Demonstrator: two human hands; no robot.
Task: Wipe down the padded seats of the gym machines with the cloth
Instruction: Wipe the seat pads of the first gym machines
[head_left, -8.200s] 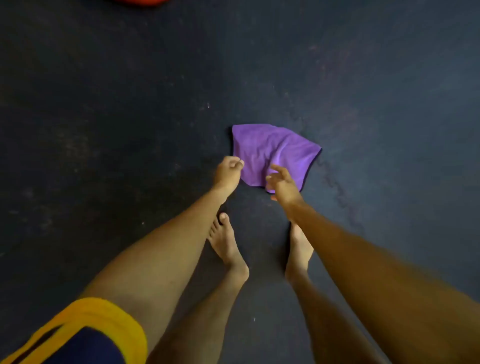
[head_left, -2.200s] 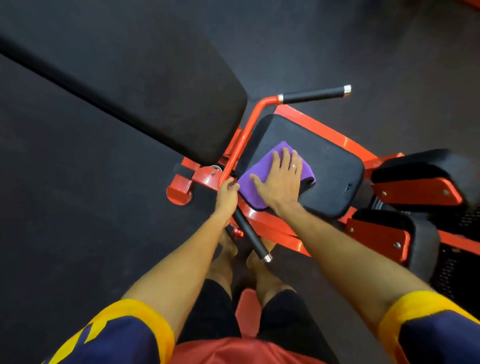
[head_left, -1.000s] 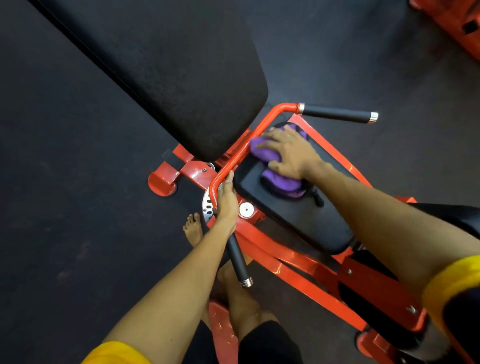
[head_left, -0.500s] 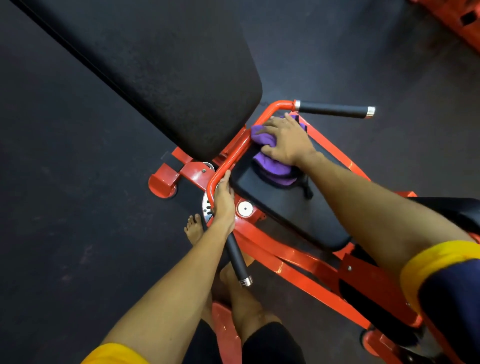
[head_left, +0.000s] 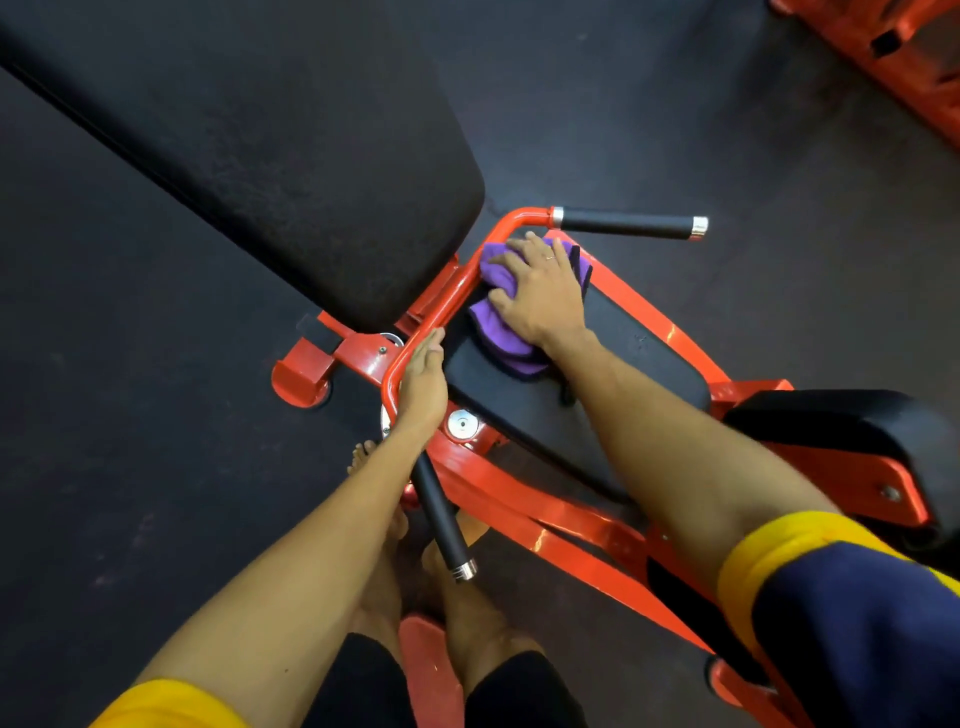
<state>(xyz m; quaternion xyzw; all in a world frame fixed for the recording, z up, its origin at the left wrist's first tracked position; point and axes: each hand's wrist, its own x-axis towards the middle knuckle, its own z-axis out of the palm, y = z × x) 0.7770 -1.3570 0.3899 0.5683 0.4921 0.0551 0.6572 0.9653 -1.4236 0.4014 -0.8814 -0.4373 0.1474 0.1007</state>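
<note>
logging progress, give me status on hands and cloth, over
Right hand flat on purple cloth, pressing it on the seat pad. Left hand rests on orange handle bar. Bar and backrest pad crowd that end.

Seat (head_left: 613, 384): black padding, vinyl-like, matt, fine grain.
Backrest (head_left: 260, 156): same black cover, coarser pebbled texture, dull sheen.
Frame (head_left: 498, 488): metal tube, orange-red paint, glossy, light streaks along the rails.
Grips (head_left: 623, 224): black, matt, rubber or foam, can't tell which; bright chrome end caps.
Cloth (head_left: 493, 317): purple, soft, fleecy, dark stitched edge.
Floor (head_left: 130, 415): dark, matt, scuffed, rubber-looking.
</note>
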